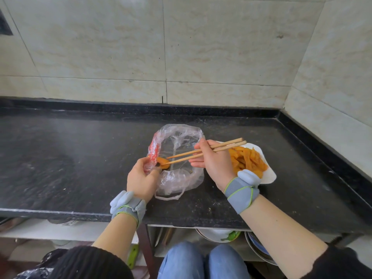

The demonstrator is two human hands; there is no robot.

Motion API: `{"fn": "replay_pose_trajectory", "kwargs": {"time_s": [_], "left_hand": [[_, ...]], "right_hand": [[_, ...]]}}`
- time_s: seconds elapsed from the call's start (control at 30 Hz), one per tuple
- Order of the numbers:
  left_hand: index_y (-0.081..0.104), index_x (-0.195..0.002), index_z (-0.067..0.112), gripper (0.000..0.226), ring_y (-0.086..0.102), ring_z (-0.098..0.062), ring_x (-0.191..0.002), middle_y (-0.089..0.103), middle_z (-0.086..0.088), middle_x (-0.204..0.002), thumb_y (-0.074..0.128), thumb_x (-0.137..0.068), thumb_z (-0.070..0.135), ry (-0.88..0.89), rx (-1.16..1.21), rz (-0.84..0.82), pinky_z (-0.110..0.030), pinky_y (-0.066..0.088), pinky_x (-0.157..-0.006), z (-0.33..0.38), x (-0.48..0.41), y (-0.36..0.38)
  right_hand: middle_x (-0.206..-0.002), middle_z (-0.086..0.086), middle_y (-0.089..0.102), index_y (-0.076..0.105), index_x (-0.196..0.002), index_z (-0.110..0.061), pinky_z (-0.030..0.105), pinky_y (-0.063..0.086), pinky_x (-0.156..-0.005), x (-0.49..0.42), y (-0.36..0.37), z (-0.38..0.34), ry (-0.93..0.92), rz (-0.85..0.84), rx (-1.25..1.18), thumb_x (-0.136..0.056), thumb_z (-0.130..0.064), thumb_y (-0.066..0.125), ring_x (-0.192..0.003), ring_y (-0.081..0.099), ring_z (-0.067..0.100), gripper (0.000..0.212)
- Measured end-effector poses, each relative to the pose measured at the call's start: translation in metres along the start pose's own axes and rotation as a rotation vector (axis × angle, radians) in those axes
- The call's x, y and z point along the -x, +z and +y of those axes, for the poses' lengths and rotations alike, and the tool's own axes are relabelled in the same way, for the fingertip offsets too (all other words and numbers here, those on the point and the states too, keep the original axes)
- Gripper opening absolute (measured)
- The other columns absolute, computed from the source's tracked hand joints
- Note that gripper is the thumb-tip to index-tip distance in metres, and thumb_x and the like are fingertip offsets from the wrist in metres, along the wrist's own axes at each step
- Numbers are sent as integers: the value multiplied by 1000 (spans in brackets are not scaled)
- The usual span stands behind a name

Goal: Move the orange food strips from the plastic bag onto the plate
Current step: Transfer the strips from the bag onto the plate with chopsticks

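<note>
A clear plastic bag (179, 178) with a red patch lies open on the dark counter. My left hand (141, 178) pinches its left edge. My right hand (213, 162) holds a pair of wooden chopsticks (205, 153), whose tips close on an orange food strip (162, 162) inside the bag's left side. To the right, a white plate (269, 175) carries a heap of orange strips (247, 160); my right hand and wrist hide part of it.
The black stone counter (80, 158) has a raised rim along the back and right, under tiled walls. Bowls and plates (223, 235) sit on a shelf below the counter's front edge. My knees show at the bottom.
</note>
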State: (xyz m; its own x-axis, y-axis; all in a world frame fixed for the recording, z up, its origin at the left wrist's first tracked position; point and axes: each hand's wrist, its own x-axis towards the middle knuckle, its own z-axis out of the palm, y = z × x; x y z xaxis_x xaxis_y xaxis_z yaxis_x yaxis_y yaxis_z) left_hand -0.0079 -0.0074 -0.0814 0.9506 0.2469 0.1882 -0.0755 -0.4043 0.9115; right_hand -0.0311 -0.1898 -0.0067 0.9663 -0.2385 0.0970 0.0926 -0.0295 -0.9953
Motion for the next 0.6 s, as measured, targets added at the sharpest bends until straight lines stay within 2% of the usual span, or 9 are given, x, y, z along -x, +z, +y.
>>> {"fn": "replay_pose_trajectory", "kwargs": {"time_s": [0.07, 0.17, 0.33, 0.43, 0.6], "left_hand": [[62, -112, 21, 37, 58, 0, -75, 63, 16, -83, 65, -75, 23, 0, -4, 8, -14, 38, -60, 0, 0, 0], [60, -112, 24, 44, 59, -3, -74, 63, 15, -83, 59, -69, 33, -8, -29, -4, -19, 42, -60, 2, 1, 0], [56, -118, 25, 51, 63, -23, -74, 66, 3, -84, 52, -70, 38, -35, -109, -61, -42, 54, -72, 2, 0, 1], [54, -120, 22, 48, 62, -26, -75, 66, -1, -83, 52, -74, 36, -21, -161, -85, -45, 53, -73, 2, -1, 2], [50, -128, 21, 43, 61, -30, -81, 65, -10, -94, 55, -85, 26, 9, -227, -109, -46, 51, -78, -1, -3, 3]], "right_hand": [[-76, 15, 69, 63, -86, -4, 26, 61, -58, -1, 1, 3, 46, 10, -41, -100, -24, 46, -66, 72, 23, 29], [-76, 19, 68, 61, -80, -3, 26, 60, -56, -3, -2, 4, 122, 62, -146, -100, -21, 46, -65, 72, 24, 30], [-71, 20, 68, 60, -79, 0, 25, 58, -51, -5, -11, 6, 195, 128, -213, -99, -17, 47, -61, 73, 24, 29], [-74, 22, 67, 59, -81, 3, 28, 61, -56, -4, -7, 9, 247, 148, -291, -98, -17, 47, -65, 73, 28, 28], [-84, 25, 67, 58, -86, 3, 28, 61, -58, -4, 1, 12, 310, 177, -374, -99, -17, 47, -72, 73, 30, 26]]}}
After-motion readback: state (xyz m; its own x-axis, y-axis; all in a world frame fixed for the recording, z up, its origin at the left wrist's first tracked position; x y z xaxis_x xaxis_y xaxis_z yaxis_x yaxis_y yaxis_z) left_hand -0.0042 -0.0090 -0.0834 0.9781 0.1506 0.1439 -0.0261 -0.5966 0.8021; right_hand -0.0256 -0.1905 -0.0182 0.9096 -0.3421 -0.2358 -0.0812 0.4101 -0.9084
